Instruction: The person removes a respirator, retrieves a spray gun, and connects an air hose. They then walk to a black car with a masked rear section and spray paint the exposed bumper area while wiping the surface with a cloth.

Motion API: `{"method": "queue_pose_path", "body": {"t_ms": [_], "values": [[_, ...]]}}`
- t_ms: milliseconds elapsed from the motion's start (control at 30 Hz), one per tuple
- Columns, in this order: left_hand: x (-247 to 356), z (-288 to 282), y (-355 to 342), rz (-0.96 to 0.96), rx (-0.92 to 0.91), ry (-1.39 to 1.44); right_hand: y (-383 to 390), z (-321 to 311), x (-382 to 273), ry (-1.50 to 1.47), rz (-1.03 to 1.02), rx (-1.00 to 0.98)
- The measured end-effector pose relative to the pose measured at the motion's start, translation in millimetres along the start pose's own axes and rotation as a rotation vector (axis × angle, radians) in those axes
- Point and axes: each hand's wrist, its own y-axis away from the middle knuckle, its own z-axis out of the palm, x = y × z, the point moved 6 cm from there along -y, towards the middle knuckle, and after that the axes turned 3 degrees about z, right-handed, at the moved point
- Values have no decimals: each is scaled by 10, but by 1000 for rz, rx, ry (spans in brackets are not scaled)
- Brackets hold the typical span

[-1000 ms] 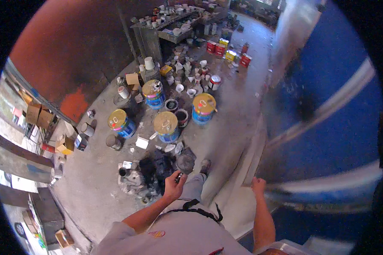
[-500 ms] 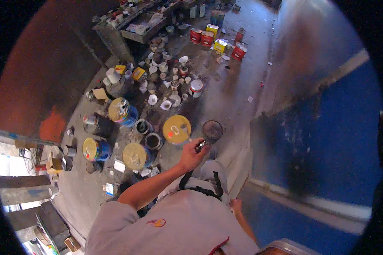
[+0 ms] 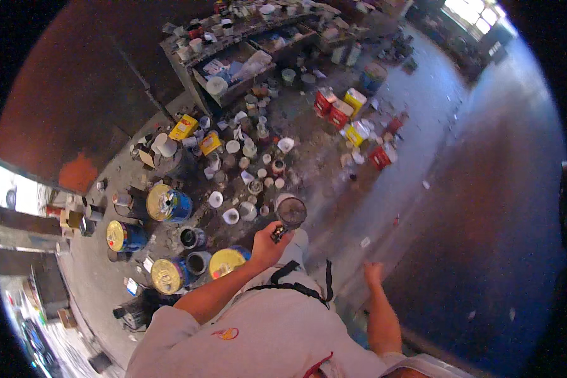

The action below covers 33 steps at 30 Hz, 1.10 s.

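Note:
In front of my body, my left hand [image 3: 269, 244] is closed round what looks like a metal spray gun [image 3: 279, 234]. Its round dark cup [image 3: 292, 211] sits just beyond the fingers, above the floor. What the cup holds is too dim to make out. Out to the side, my right hand [image 3: 373, 272] hangs with the fingers curled in and nothing visible in them. Nearest to my left hand on the floor is a yellow-topped bucket [image 3: 227, 261], partly behind my forearm.
More yellow-topped buckets [image 3: 168, 205] and open dark cans [image 3: 198, 261] stand at the left. Many paper cups [image 3: 231, 216] and small pots lie ahead, before a cluttered workbench [image 3: 192, 79]. Red and yellow tins [image 3: 339, 113] stand farther off. A dark wall [image 3: 479, 252] runs along the right.
The view has moved ahead and turned, so the buckets lie lower and farther left and more of the bench shows. My right hand has swung forward and out from my side.

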Motion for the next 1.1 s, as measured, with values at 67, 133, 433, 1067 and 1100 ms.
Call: {"method": "queue_pose_path", "body": {"t_ms": [67, 133, 433, 1067, 1100], "values": [[-42, 89, -628, 10, 101, -27, -1145, -432, -687, 5, -47, 122], [-57, 247, -1254, 64, 159, 19, -2085, -640, -1171, -3, -51, 102], [626, 447, -3870, 46, 345, 131, -3222, 560, -1946, 158, -25, -675], [370, 4, -5780, -723, 1399, 410, -8614, 3643, -10354, 146, -813, -585], [432, 19, -5892, -734, 1378, 425, -8667, 3748, -10421, 85, -766, -625]]}}
